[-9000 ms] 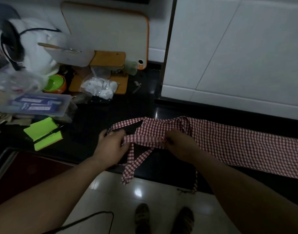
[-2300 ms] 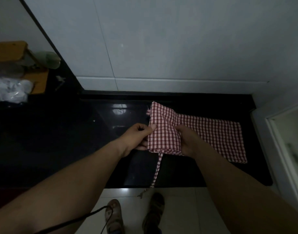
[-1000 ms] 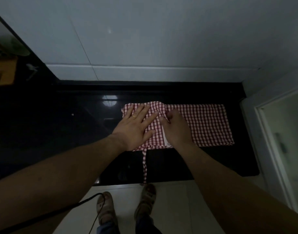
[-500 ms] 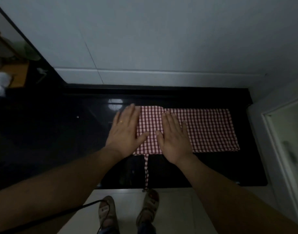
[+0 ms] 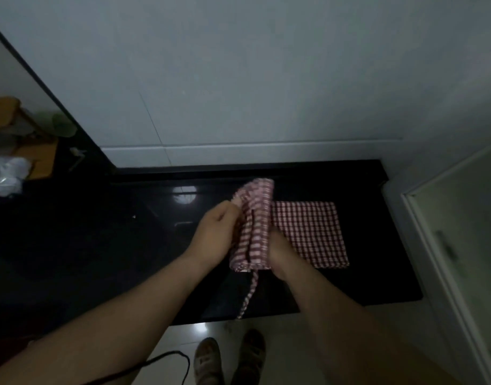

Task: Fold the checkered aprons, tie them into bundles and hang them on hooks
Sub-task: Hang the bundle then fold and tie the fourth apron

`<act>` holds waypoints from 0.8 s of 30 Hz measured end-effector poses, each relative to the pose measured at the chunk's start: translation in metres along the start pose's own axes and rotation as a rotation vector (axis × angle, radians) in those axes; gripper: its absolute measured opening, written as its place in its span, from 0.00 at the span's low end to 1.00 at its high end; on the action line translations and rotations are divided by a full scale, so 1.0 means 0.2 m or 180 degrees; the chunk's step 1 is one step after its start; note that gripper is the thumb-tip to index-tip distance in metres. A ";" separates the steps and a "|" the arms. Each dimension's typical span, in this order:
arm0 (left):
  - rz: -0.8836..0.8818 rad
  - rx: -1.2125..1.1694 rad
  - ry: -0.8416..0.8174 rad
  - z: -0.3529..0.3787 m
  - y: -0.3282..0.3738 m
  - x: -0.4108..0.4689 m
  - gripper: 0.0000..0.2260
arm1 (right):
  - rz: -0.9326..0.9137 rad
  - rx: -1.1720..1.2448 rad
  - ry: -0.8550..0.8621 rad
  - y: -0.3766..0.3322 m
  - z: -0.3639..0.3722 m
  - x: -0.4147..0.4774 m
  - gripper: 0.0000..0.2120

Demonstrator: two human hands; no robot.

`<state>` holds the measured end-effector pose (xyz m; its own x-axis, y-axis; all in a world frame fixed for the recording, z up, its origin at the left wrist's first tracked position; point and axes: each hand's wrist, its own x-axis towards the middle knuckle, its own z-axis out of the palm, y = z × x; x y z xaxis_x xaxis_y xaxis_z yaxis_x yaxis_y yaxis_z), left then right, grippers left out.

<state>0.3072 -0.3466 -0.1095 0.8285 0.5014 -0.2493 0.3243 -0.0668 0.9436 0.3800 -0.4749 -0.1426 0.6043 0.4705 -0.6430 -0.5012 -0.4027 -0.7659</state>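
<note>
Hands meet over the right half of the black worktop (image 5: pixel 127 232), both forearms reaching in from the front edge. The left hand (image 5: pixel 216 234) is curled into a loose fist, its fingertips pinching the upper left edge of a raised fold of the checkered apron (image 5: pixel 308 232). The right hand (image 5: pixel 280 254) holds the same fold from its right side, low down. Its fingers are tucked behind the cloth and out of sight, so only the heel and wrist show. Between the two hands the fold stands nearly upright, layered and bowed over at the top. The rest of the apron lies flat toward the worktop's right end, apart from the back edge. One strap (image 5: pixel 248 295) hangs from the bottom of the fold and runs to the front edge.

Half a second ago both hands lay palm down with fingers straight, pressing this left end flat against the worktop. Now they have closed on it and lifted it off the surface. The flat part and the trailing strap lie as they did.
</note>
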 end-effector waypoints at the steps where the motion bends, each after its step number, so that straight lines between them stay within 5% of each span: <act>1: 0.0325 0.0282 0.0008 0.03 -0.03 0.01 0.14 | 0.0188 0.0527 -0.0161 -0.01 -0.05 -0.01 0.16; 4: 0.0934 0.1964 -0.0601 0.11 -0.16 0.04 0.26 | 0.0341 0.1569 0.0076 0.00 -0.22 -0.03 0.28; 7: 0.0925 0.2819 -0.0997 0.21 -0.22 0.05 0.31 | 0.0527 0.1503 0.0372 0.07 -0.36 -0.03 0.42; 9: 0.0910 0.3087 -0.0846 0.26 -0.24 0.06 0.31 | 0.0313 0.0843 0.0349 0.08 -0.37 -0.05 0.28; 11: 0.0749 0.3148 -0.0650 0.31 -0.26 0.05 0.31 | -0.0067 0.0154 0.0607 0.07 -0.34 -0.06 0.08; 16: 0.0480 0.2662 -0.0275 0.34 -0.29 0.06 0.31 | -0.0852 -0.0591 0.1012 -0.01 -0.26 0.02 0.14; 24: 0.0699 0.2445 -0.0153 0.21 -0.41 0.08 0.28 | -0.0893 -0.1536 0.1071 0.02 -0.30 0.17 0.16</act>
<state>0.3120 -0.3693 -0.2003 0.9230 0.3714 -0.1008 0.3607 -0.7439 0.5626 0.4358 -0.5072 -0.1663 0.8721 0.3690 -0.3215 -0.0090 -0.6446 -0.7645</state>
